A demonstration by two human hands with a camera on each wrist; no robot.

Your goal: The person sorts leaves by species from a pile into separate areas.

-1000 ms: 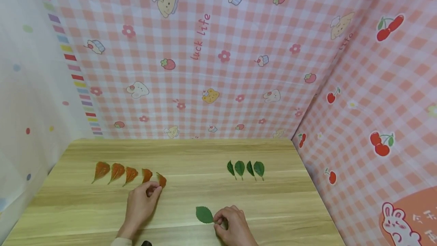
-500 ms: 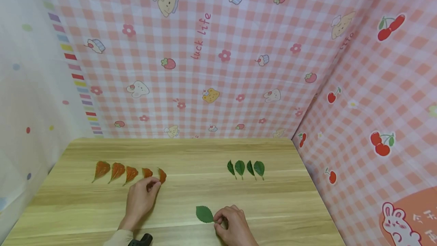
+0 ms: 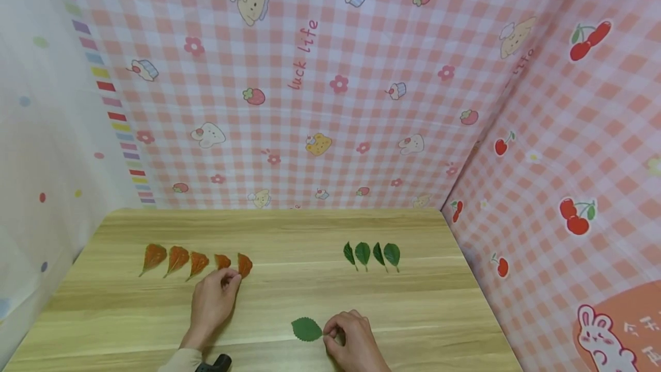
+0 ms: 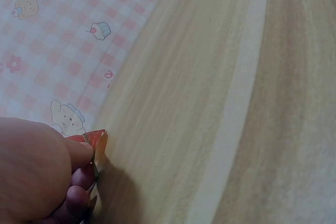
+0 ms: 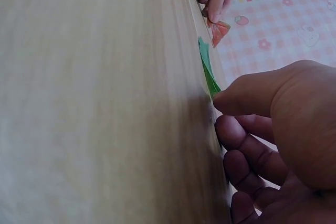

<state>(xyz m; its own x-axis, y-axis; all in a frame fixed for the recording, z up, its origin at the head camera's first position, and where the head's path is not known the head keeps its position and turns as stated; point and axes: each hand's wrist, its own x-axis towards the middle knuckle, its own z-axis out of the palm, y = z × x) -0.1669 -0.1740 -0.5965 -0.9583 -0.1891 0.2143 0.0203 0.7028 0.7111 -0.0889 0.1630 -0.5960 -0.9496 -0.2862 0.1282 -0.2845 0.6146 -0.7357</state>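
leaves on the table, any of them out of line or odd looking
One green leaf lies alone near the front edge, apart from the row of four green leaves, with the right hand pinching its stem end. The red row is fairly even; the left hand touches its last leaf. Nothing looks torn.

Bright, even, soft-shadowed light — wrist views blurred, close-up, distorted.

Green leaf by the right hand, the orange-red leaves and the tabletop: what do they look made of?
Green leaf: thin, flat and matte, with a toothed edge; real or artificial, I cannot tell. Orange-red leaves: equally thin, mottled, possibly dried. Tabletop: pale wood grain in straight bands with a smooth, faint sheen, likely laminate.
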